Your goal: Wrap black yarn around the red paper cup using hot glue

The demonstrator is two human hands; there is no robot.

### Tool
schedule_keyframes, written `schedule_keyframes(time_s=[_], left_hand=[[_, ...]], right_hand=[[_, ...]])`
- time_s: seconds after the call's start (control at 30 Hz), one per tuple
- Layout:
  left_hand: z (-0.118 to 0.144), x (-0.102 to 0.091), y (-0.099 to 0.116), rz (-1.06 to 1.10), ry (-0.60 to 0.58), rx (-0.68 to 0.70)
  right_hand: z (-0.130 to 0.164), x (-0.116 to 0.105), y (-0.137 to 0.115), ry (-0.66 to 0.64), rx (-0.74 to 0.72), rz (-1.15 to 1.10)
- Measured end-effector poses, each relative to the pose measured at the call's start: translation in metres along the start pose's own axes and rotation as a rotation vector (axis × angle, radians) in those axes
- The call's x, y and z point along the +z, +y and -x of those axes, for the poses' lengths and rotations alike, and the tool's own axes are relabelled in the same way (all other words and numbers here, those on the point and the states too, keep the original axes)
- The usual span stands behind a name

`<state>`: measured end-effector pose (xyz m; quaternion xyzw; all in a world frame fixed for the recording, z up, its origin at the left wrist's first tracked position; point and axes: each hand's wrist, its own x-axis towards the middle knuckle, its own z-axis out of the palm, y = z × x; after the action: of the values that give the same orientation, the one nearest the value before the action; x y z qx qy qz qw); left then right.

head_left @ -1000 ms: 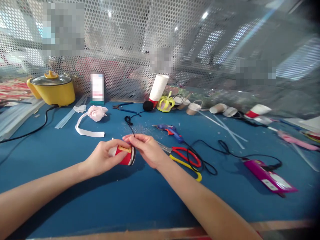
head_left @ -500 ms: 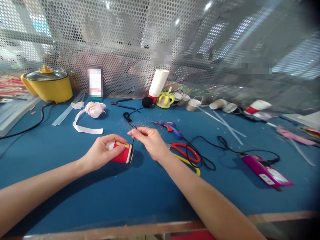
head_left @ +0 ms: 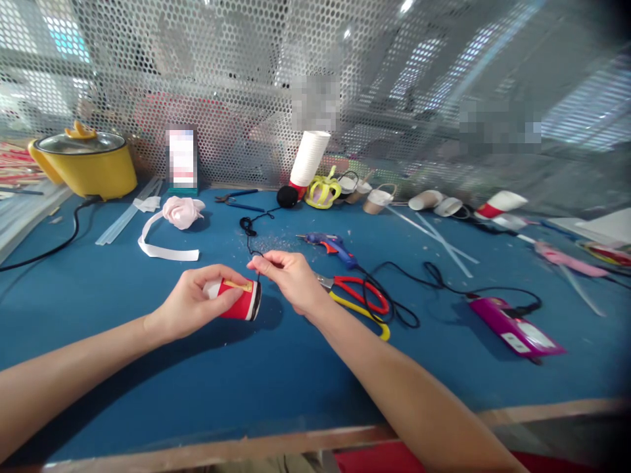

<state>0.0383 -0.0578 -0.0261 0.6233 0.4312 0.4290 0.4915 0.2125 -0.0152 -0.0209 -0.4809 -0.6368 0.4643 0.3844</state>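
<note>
Cord point(head_left: 250, 231) work at the cup point(head_left: 237, 299) rim: left hand point(head_left: 194, 303) grips the cup, right hand point(head_left: 290, 279) pinches cord. Next move likely needs steady tension.

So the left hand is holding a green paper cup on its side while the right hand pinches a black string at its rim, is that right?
Not quite: the head view shows the paper cup is red, not green. The left hand does hold it on its side, and the right hand pinches the black string at its rim.

My left hand point(head_left: 194, 303) and right hand point(head_left: 290, 279) are bare, with no gloves, rings or watch. Both my forearms are uncovered right down to the frame's edge, no sleeve showing. My fingernails are short and unpainted.
</note>
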Motion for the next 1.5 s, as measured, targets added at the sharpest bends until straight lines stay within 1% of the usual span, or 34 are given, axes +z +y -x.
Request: schedule_keyframes(time_s=[0.1,0.3,0.43,0.7,0.83,1.0,1.07,1.13,1.2,1.33,1.4,1.5], left_hand=[[0.001,-0.001,0.0,-0.032,0.009,0.043],[0.003,-0.001,0.003,-0.08,0.045,0.123],[0.003,-0.001,0.003,-0.113,0.075,0.144],[0.004,-0.001,0.001,-0.103,0.093,0.16],[0.004,0.0,0.001,-0.067,0.092,0.115],[0.0,0.002,0.002,0.049,0.099,-0.024],[-0.003,0.001,0.002,0.096,0.133,-0.085],[-0.006,0.0,0.0,0.144,0.197,-0.134],[-0.009,-0.001,-0.001,0.182,0.26,-0.167],[-0.012,-0.001,-0.003,0.192,0.281,-0.186],[-0.012,-0.001,-0.003,0.168,0.286,-0.182],[-0.011,0.001,-0.002,0.132,0.291,-0.177]], right_hand=[[0.001,0.0,0.0,-0.005,-0.001,0.047],[0.003,0.003,0.0,-0.031,0.021,0.057],[0.004,0.004,-0.002,-0.045,0.037,0.039],[0.004,0.004,0.0,-0.056,0.066,0.062],[0.004,0.005,0.001,-0.066,0.071,0.082],[-0.001,0.005,0.006,-0.094,0.058,0.123],[-0.003,0.003,0.008,-0.067,0.029,0.197],[-0.001,0.0,0.008,-0.001,-0.012,0.258],[0.004,-0.002,0.004,0.022,-0.057,0.252],[0.02,0.001,-0.007,-0.095,-0.146,0.246],[0.026,0.005,-0.01,-0.107,-0.182,0.289],[0.028,0.009,-0.01,-0.091,-0.19,0.333]])
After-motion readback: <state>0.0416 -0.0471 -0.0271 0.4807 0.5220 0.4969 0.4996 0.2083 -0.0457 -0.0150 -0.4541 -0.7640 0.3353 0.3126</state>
